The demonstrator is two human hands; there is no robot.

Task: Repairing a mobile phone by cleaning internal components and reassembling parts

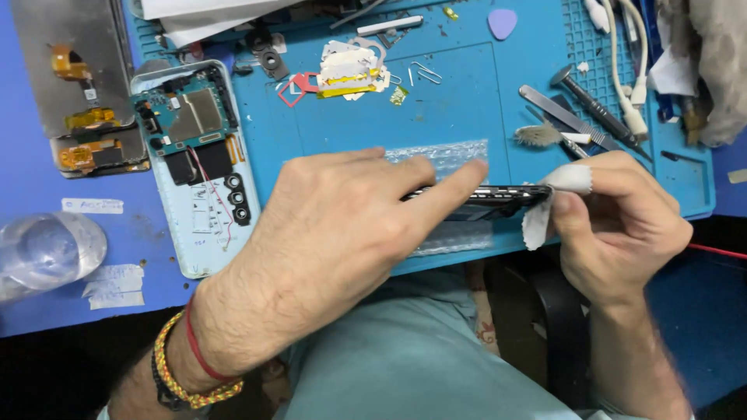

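Tabletop (47,257): blue surface, scuffed, evenly lit. Work mat (467,85): teal, moulded compartments along its far and right edges, lying on the tabletop. Below the near edge: dark, unlit space; floor not discernible.

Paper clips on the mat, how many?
2: both paper clips lie side by side on the blue mat, one at and a smaller one at, right of the pile of tape scraps. The hands may hide others.
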